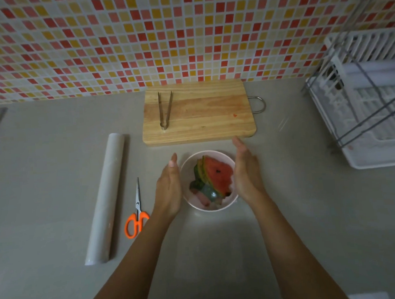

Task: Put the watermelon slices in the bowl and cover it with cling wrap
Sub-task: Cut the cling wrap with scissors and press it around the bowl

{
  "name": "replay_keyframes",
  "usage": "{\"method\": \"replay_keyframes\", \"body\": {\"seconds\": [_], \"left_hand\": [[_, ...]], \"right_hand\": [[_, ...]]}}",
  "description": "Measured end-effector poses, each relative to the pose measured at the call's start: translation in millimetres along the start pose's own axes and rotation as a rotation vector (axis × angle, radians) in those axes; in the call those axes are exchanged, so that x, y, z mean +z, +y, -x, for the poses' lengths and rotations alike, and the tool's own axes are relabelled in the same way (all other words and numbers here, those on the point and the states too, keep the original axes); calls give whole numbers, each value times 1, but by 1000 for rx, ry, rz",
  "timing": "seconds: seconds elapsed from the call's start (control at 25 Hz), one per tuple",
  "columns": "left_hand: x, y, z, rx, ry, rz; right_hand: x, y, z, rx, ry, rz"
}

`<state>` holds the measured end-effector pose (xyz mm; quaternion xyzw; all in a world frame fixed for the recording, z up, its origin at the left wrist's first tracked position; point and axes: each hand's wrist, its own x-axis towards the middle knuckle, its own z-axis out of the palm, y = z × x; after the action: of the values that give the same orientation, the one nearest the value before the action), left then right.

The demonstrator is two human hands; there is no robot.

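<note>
Pale pink bowl (224, 157) upright on desk, just in front of wooden cutting board's (198, 111) near edge. Watermelon slices (216, 174) piled inside: red flesh, dark seeds, green rinds to left, stack leaning. Cling wrap roll (105, 200), whitish, lying flat, left of board's near-left corner, well apart from bowl.

The bowl (229, 158) sat near, holding the slices (212, 174), a hand on its left (168, 187) and right (246, 169). Beyond it lay the board (199, 112), tongs (165, 110) on it. Scissors (137, 212) lay left, the roll (106, 199) farther left, a rack (367, 99) far right.
</note>
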<state>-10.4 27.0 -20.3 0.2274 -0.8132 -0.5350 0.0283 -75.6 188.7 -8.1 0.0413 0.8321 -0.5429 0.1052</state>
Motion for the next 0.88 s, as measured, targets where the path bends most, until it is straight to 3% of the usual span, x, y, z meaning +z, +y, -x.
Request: {"method": "replay_keyframes", "body": {"seconds": [0.04,0.12,0.24,0.32,0.4,0.48,0.6,0.72,0.88], "left_hand": [[-1,1,0,-18,-87,128],[4,0,8,-67,-165,253],[15,-8,33,-146,-44,352],[15,-13,35,-167,52,376],[13,-12,22,-153,116,351],[19,-3,11,-93,93,309],[30,2,10,20,68,200],[34,-2,8,50,111,145],[38,-4,6,-38,151,224]], "right_hand": [[5,2,15,-59,22,122],[15,6,31,-153,-96,328],[5,1,1,-87,-287,249],[-11,-1,-13,-121,-191,-2],[-16,6,-3,-291,57,-280],[-11,19,13,-399,191,-360],[9,30,25,-351,43,-168],[18,41,20,-317,57,18],[28,42,20,-114,147,-228]]}}
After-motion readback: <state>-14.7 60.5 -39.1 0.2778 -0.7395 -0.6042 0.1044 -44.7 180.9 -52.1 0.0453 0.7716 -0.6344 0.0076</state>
